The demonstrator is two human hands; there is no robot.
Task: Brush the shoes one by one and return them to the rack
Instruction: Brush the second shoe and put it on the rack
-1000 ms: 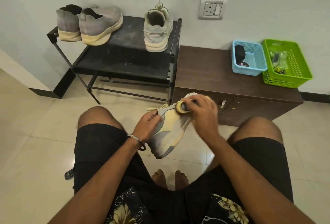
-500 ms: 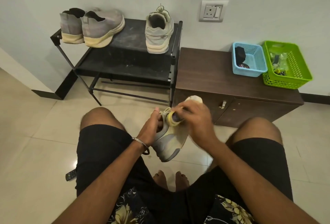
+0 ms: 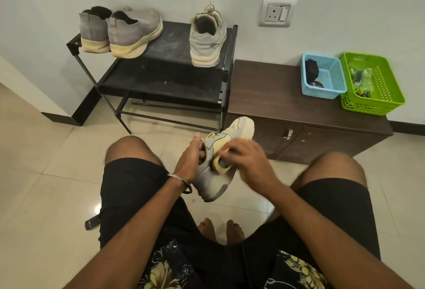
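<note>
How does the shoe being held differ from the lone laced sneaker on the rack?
The held shoe lies tilted in the left hand, the right hand working a yellow brush on it; the rack sneaker stands upright on the rack, heel toward the camera, untouched. Both look pale grey-cream with laces, likely a pair.

The right hand (image 3: 247, 162) is motion-blurred and covers most of the yellow brush (image 3: 219, 166). The green basket's (image 3: 388, 95) contents are too small to tell.

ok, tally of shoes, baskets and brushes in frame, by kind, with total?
Shoes: 4. On the rack: grey pair, laced shoe. Held shoe in left hand.
Baskets: 2. Blue basket, green basket.
Brushes: 1. Yellow brush under right hand.
Total: 7
</note>
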